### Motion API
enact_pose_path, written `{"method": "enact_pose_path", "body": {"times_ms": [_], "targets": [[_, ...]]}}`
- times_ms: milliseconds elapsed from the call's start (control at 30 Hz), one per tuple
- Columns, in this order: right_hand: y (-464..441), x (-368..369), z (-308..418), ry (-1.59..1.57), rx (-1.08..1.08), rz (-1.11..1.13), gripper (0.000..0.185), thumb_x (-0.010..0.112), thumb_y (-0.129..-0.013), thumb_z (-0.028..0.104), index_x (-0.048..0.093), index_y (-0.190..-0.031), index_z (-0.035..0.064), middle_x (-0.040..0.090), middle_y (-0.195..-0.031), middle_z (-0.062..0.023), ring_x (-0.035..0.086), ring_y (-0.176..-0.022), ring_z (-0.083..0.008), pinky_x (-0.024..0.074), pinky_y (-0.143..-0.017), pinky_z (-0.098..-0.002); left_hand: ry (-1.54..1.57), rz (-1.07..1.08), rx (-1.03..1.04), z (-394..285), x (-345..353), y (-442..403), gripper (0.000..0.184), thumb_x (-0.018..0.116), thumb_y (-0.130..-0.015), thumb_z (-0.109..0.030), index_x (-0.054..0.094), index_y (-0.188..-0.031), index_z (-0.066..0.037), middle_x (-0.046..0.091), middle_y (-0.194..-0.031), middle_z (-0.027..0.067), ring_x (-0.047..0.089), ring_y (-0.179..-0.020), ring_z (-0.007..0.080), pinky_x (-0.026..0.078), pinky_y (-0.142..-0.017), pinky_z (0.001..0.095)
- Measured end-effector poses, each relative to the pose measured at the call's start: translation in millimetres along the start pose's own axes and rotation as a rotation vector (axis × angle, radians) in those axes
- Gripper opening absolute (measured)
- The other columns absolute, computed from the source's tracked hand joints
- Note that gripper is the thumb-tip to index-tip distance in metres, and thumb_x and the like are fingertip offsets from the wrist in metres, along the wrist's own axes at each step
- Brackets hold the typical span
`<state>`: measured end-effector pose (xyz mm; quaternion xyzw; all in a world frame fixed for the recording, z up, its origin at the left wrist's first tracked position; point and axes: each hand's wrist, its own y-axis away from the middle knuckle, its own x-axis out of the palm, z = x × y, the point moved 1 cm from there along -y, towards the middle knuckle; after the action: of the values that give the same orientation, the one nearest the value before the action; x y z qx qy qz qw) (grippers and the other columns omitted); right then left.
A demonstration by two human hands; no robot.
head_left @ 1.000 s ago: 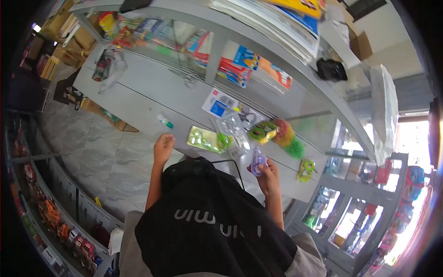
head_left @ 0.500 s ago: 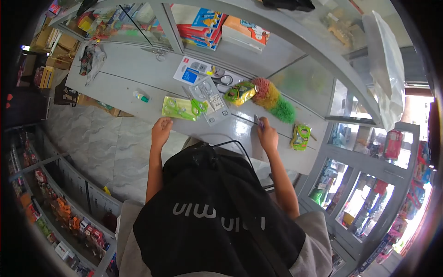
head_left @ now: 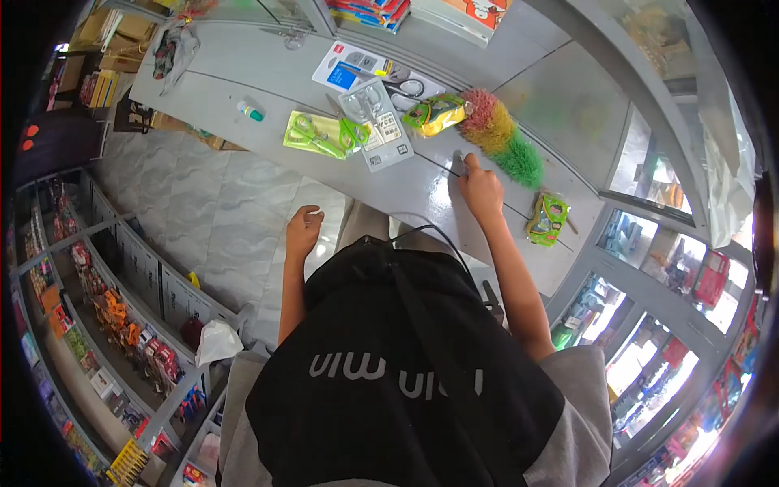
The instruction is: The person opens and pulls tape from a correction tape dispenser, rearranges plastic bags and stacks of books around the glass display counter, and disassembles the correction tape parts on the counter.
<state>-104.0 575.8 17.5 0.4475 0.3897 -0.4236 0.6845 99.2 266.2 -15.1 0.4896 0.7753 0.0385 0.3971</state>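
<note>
Over the counter (head_left: 422, 188), my right hand (head_left: 482, 193) reaches forward with its fingers closed on a small grey object (head_left: 458, 162). Its kind is too small to tell. The multicoloured duster (head_left: 501, 136) lies just beyond that hand. My left hand (head_left: 303, 230) hangs over the floor short of the counter's front edge, fingers loosely bent and holding nothing visible. Between the hands, further back, lie green-handled scissors (head_left: 354, 134), a yellow-green scissors pack (head_left: 312, 136) and a grey blister card (head_left: 378, 134). Black-handled scissors (head_left: 406, 88) rest on a white card pack (head_left: 341, 66).
A green-and-yellow packet (head_left: 438, 115) touches the duster. At the right lies another green packet (head_left: 549, 219). A small green-capped bottle (head_left: 251, 112) stands out at the left. Glass cabinets (head_left: 649, 174) border the counter; shelves of goods (head_left: 122, 316) line the left.
The view has tilted downward. My right hand has moved forward over the counter, closer to the duster. My left hand has drawn back from the counter's edge.
</note>
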Motion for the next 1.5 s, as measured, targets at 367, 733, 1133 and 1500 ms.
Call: {"method": "enact_pose_path", "body": {"times_ms": [367,733,1133,1500], "targets": [[10,7,-7,0.086,-0.052,0.006,0.029,0.048,-0.076,0.013,0.047,-0.105,0.0129,0.060,-0.068,-0.0220,0.061,-0.064,-0.0390,0.0489,-0.055,-0.0471,0.077,0.062,0.026,14,43,21,0.023,0.059,-0.081,-0.017,0.057,-0.098,-0.002,0.060,-0.072,0.0078,0.059,-0.066,0.0129,0.046,-0.062,0.0251],[35,2,-15,0.027,0.036,0.091,0.028,0.054,-0.076,0.018,0.047,-0.102,0.0124,0.060,-0.072,-0.0229,0.059,-0.070,-0.0406,0.0471,-0.062,-0.0498,0.022,0.038,-0.013,4,46,33,0.025,0.059,-0.080,-0.018,0.057,-0.099,-0.001,0.061,-0.075,0.0094,0.059,-0.068,0.0139,0.045,-0.063,0.0256],[156,-116,0,-1.657,-0.136,0.364,0.031,0.061,-0.076,0.016,0.049,-0.099,-0.0008,0.060,-0.063,-0.0173,0.054,-0.043,-0.0164,0.0376,-0.035,-0.0216,0.557,0.395,0.529,-223,0,117,0.025,0.059,-0.081,-0.006,0.056,-0.105,-0.002,0.059,-0.101,0.0061,0.056,-0.089,0.0134,0.043,-0.079,0.0260],[189,-132,14,-2.326,-0.374,0.880,0.034,0.061,-0.071,0.018,0.050,-0.090,-0.0081,0.053,-0.052,-0.0220,0.048,-0.032,-0.0211,0.0328,-0.026,-0.0259,0.533,0.662,0.919,-301,21,180,0.025,0.065,-0.074,-0.002,0.059,-0.098,0.000,0.062,-0.091,0.0100,0.059,-0.084,0.0225,0.045,-0.075,0.0298]]}}
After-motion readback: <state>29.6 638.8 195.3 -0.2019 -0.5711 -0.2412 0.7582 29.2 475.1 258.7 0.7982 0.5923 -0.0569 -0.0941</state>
